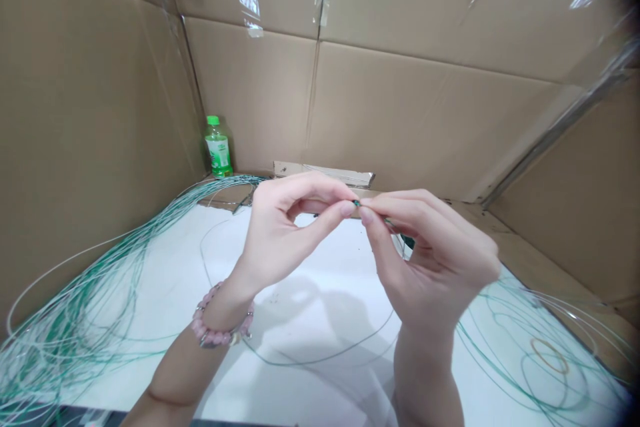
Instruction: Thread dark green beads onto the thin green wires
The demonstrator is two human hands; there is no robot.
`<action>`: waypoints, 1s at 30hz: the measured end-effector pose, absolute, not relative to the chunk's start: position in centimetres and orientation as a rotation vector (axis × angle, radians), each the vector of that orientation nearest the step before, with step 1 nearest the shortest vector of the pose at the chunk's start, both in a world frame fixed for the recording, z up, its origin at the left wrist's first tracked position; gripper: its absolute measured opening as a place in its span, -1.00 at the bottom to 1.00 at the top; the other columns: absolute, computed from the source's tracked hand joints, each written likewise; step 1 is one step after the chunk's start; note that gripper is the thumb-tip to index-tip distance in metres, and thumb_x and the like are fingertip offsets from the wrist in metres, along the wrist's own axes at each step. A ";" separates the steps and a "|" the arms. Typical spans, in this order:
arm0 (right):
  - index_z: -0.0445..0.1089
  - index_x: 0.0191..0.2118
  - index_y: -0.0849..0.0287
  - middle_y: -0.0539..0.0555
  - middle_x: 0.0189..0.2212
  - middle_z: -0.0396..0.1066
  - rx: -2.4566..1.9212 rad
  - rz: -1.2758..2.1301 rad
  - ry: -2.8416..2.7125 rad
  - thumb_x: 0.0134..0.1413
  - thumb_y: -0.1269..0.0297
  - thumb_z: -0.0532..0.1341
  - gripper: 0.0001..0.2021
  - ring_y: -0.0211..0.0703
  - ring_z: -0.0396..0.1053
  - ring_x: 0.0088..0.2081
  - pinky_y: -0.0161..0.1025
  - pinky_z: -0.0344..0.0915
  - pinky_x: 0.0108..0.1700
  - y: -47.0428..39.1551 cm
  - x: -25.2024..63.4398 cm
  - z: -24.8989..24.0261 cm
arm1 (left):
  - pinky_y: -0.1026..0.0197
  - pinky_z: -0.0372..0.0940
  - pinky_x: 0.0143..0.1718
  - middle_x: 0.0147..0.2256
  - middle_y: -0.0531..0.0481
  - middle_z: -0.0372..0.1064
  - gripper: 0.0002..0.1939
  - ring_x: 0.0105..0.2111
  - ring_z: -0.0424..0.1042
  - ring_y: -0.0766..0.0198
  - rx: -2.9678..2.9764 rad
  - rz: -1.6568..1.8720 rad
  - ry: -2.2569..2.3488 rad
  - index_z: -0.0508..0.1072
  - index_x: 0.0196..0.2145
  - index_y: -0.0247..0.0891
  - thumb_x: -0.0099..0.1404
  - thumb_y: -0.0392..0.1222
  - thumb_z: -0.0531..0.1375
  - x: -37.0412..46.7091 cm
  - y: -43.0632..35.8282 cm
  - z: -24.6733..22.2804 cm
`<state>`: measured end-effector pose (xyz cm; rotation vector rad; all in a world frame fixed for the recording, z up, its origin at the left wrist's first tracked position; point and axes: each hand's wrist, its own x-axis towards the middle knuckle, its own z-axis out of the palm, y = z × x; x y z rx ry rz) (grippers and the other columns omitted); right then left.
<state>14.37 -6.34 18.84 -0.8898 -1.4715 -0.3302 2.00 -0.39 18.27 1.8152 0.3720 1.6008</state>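
My left hand [285, 227], with a pink bead bracelet [220, 327] at the wrist, is closed in a pinch between thumb and forefinger. Pinched the same way, my right hand [430, 247] meets it fingertip to fingertip above the white tabletop [320, 373]. Between the fingertips shows a tiny dark-green end of a green wire [357, 203]; its exact shape is too small to make out. A thin length of green wire [310, 364] curves over the table below both hands. Something dark green shows behind the right hand's fingers, mostly hidden.
A large bundle of green and white wires [100, 300] spreads along the left side. More loose wires [530, 360] and a tan ring [550, 355] lie at right. A green-capped bottle [219, 150] stands in the back left corner. Cardboard walls [425, 120] enclose the table; a cardboard strip [325, 173] lies at the back.
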 end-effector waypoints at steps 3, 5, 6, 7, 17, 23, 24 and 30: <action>0.45 -0.42 0.08 -0.03 -0.53 0.42 -0.915 -0.314 -1.502 -0.05 0.58 0.24 -0.80 -0.29 0.34 -0.52 -0.33 0.29 -0.59 -6.5 14.4 18.9 | 0.32 0.44 -0.44 -0.43 0.01 0.49 -0.95 -0.44 0.48 0.31 1.814 1.602 0.385 0.51 -0.42 -0.24 0.14 -0.23 0.27 2.1 -0.4 18.2; 0.45 -0.42 0.07 -0.03 -0.52 0.43 -0.919 -0.314 -1.501 -0.05 0.57 0.23 -0.80 -0.28 0.34 -0.51 -0.34 0.31 -0.60 -6.6 14.5 19.0 | 0.33 0.44 -0.44 -0.43 0.01 0.49 -0.95 -0.44 0.48 0.32 1.801 1.597 0.375 0.51 -0.42 -0.24 0.14 -0.23 0.27 2.2 -0.4 18.1; 0.44 -0.41 0.07 -0.03 -0.52 0.43 -0.918 -0.314 -1.496 -0.05 0.57 0.24 -0.80 -0.28 0.34 -0.51 -0.34 0.32 -0.60 -6.7 14.4 19.0 | 0.34 0.44 -0.44 -0.43 0.01 0.49 -0.95 -0.44 0.47 0.32 1.793 1.596 0.368 0.51 -0.42 -0.24 0.13 -0.23 0.27 2.2 -0.4 18.1; 0.44 -0.41 0.08 -0.03 -0.52 0.43 -0.920 -0.309 -1.492 -0.06 0.57 0.24 -0.80 -0.28 0.34 -0.51 -0.34 0.33 -0.59 -6.7 14.4 19.0 | 0.34 0.43 -0.43 -0.42 0.01 0.49 -0.96 -0.44 0.47 0.33 1.787 1.598 0.361 0.51 -0.42 -0.24 0.13 -0.23 0.28 2.2 -0.4 18.1; 0.42 -0.43 0.10 -0.04 -0.54 0.40 -0.930 -0.333 -1.503 -0.10 0.59 0.25 -0.80 -0.31 0.30 -0.53 -0.35 0.33 -0.60 -6.8 14.3 19.1 | 0.37 0.43 -0.42 -0.43 0.02 0.48 -0.99 -0.44 0.46 0.35 1.792 1.608 0.329 0.50 -0.41 -0.24 0.14 -0.29 0.27 2.2 -0.5 18.0; 0.44 -0.39 0.06 -0.05 -0.49 0.44 -0.918 -0.404 -1.567 -0.07 0.60 0.25 -0.76 -0.31 0.34 -0.52 -0.34 0.34 -0.54 -6.7 15.1 19.0 | 0.34 0.43 -0.40 -0.43 0.03 0.49 -0.96 -0.44 0.47 0.33 1.831 1.603 0.349 0.52 -0.41 -0.22 0.11 -0.27 0.29 1.9 -0.5 18.1; 0.44 -0.39 0.05 -0.06 -0.50 0.45 -0.906 -0.384 -1.569 -0.08 0.60 0.26 -0.76 -0.30 0.35 -0.52 -0.34 0.35 -0.54 -6.7 15.2 19.0 | 0.34 0.43 -0.41 -0.44 0.03 0.49 -0.96 -0.45 0.47 0.33 1.828 1.601 0.349 0.53 -0.41 -0.21 0.11 -0.27 0.29 1.9 -0.5 18.2; 0.45 -0.40 0.01 -0.10 -0.53 0.48 -0.906 -0.291 -1.503 -0.10 0.48 0.33 -0.82 -0.27 0.39 -0.56 -0.31 0.39 -0.57 -6.7 15.4 18.6 | 0.32 0.42 -0.45 -0.46 0.01 0.49 -0.97 -0.45 0.47 0.31 1.812 1.494 0.368 0.53 -0.45 -0.24 0.11 -0.25 0.29 1.5 -0.1 18.2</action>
